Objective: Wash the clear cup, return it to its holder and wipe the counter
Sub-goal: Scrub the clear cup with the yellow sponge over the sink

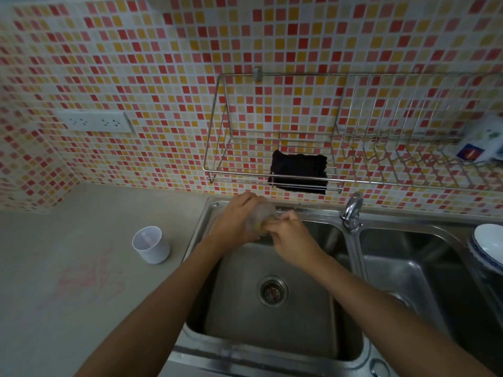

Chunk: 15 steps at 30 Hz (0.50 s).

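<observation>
Double sink (337, 330): stainless steel, brushed, dull sheen, smudged in the basins. Drain strainer (273, 291): perforated metal, shinier ring. Tap (353, 210): chromed metal, glossy. Wall rack (275, 170): thin steel wire, bright and polished. Cloth (298, 172) on the rack: black knitted fabric, matt, ribbed texture. Backsplash (136, 63): small mosaic tiles in red, orange and cream, slightly glossy, pale grout. Socket plate (95, 121): white plastic, smooth. Counter (81, 308): grey, matt, stone-like, marked with faint pink streaks. Holder (151, 248): white plastic, smooth, semi-matt. Clear cup (260, 217): translucent, blurred, material unclear. Bowl (488, 247): glazed white ceramic, blue-patterned rim, glossy.
</observation>
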Motion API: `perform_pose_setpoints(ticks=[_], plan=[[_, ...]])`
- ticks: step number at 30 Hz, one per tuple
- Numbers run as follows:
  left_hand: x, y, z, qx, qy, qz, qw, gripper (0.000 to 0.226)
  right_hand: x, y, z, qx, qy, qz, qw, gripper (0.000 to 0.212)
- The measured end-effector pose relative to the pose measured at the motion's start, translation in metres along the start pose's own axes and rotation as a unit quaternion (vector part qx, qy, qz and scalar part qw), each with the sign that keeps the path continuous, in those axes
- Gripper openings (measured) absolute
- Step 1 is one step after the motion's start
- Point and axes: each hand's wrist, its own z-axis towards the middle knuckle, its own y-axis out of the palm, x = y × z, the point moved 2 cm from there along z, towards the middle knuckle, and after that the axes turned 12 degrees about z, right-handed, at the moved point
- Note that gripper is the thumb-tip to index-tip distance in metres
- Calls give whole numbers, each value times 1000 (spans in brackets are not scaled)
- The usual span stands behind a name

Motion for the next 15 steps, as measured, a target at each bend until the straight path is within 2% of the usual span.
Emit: perform_pose_setpoints(ticks=[2,4,9,12,15], plan=[[-5,4,-5,-17,-9,6,1000,73,3,4,-3,-38,20,57,997,29],[-5,8,-8,-31,-9,4,999,73,5,4,-4,-55,18,50,997,32],[-7,2,-3,-37,-20,-19,999,77,4,-11,-3,0,-82,-104,991,38],[-10,-1,-3,-53,1,-27,998,78,4,-9,-8,2,-122,-115,986,37],[-9,1,-6,-73,-15,-43,996,84,3,-7,-12,3,-112,-102,988,36]])
